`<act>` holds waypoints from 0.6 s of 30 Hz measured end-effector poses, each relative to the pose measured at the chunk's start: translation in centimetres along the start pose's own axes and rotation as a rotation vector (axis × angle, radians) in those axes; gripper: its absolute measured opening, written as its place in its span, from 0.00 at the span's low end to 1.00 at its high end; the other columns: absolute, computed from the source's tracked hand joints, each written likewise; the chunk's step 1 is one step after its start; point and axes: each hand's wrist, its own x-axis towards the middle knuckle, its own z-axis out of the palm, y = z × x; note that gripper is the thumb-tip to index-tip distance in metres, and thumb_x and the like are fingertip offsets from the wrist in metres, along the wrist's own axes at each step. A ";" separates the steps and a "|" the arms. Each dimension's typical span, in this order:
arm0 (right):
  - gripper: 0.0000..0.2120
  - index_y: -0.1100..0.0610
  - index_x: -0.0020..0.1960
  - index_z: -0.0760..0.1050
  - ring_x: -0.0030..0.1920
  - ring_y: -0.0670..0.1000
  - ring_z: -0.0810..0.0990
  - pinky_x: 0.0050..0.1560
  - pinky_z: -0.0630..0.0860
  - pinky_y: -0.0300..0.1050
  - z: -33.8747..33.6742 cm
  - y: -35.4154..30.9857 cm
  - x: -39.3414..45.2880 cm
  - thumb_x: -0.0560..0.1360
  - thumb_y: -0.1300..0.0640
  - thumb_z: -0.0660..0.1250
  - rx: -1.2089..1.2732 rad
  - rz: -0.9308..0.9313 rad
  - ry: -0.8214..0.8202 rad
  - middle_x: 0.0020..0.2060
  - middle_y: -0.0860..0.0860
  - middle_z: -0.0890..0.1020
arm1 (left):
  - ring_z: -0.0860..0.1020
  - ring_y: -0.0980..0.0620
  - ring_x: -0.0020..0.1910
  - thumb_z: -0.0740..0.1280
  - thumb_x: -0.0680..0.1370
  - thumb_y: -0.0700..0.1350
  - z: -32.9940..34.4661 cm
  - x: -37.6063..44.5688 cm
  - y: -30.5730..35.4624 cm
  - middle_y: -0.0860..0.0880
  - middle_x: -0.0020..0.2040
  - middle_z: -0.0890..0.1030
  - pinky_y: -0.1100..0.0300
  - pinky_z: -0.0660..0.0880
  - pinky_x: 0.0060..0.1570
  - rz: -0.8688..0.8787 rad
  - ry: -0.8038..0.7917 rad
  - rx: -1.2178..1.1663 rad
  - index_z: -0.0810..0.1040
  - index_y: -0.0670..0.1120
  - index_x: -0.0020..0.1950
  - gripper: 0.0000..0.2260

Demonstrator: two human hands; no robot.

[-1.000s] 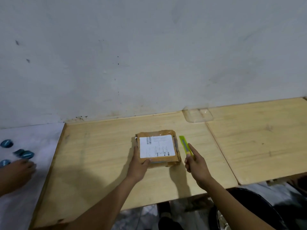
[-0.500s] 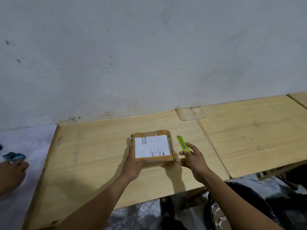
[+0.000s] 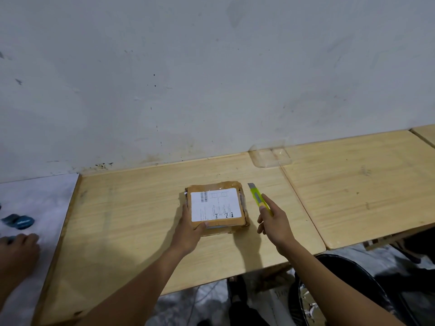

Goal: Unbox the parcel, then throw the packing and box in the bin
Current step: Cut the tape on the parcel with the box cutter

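— Where do we have the flat brown taped cardboard parcel [image 3: 216,207]?

— Mid wooden desk [image 3: 131,208], white label up; our left hand [image 3: 189,231] clasps its near-left corner, thumb on top.

— And our right hand [image 3: 274,223]?

— Just right of it, fingers [image 3: 267,201] grasping the yellow-green utility knife [image 3: 257,196], blade pointing away. The black bin [image 3: 348,278] sits below.

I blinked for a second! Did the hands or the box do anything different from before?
Hardly anything. The right hand keeps its hold on the yellow-green cutter beside the parcel, its grip shifting a little. The left hand stays on the parcel's near-left corner. The parcel stays taped shut on the wooden table.
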 end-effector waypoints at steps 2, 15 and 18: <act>0.19 0.46 0.72 0.67 0.28 0.51 0.77 0.31 0.73 0.40 0.0 0.1 0.0 0.82 0.55 0.57 -0.117 -0.026 -0.001 0.36 0.56 0.79 | 0.62 0.47 0.75 0.70 0.77 0.47 0.0 0.1 -0.2 0.49 0.78 0.60 0.62 0.63 0.62 0.006 0.003 -0.004 0.42 0.50 0.80 0.42; 0.22 0.54 0.74 0.65 0.53 0.62 0.79 0.48 0.75 0.51 2.4 -1.0 0.5 0.81 0.57 0.53 -0.586 -0.158 -0.017 0.54 0.59 0.83 | 0.64 0.47 0.74 0.68 0.78 0.50 0.4 0.1 -0.6 0.50 0.78 0.59 0.60 0.65 0.59 -0.027 0.000 -0.011 0.39 0.54 0.79 0.42; 0.21 0.54 0.74 0.64 0.51 0.62 0.79 0.45 0.73 0.50 2.3 -1.0 0.3 0.81 0.57 0.52 -0.592 -0.160 -0.023 0.53 0.60 0.82 | 0.63 0.47 0.75 0.67 0.79 0.49 0.5 0.1 -0.6 0.50 0.79 0.58 0.62 0.63 0.58 -0.039 0.000 0.002 0.40 0.53 0.79 0.41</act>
